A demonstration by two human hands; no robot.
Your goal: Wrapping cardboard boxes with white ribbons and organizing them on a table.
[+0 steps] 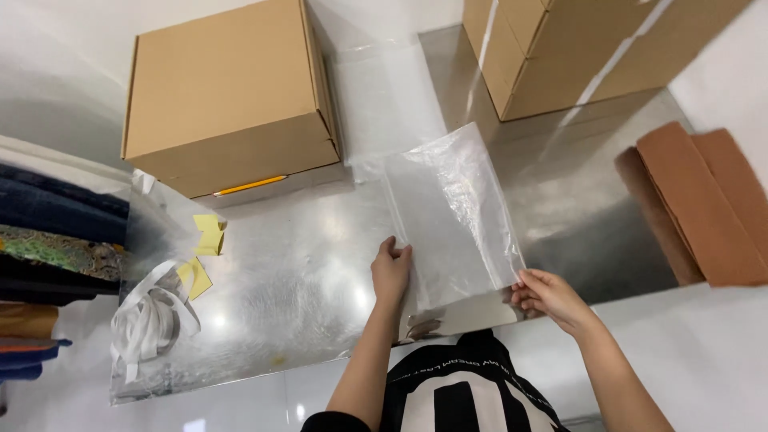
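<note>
Both hands — left hand (390,270), right hand (546,294) — pinch a crinkly clear plastic bag (452,216).

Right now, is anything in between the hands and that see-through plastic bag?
No. Both hands already hold the clear plastic bag: the left hand pinches its near left edge, the right hand its near right corner. Nothing sits between them. The cardboard box stands apart, farther back.
</note>
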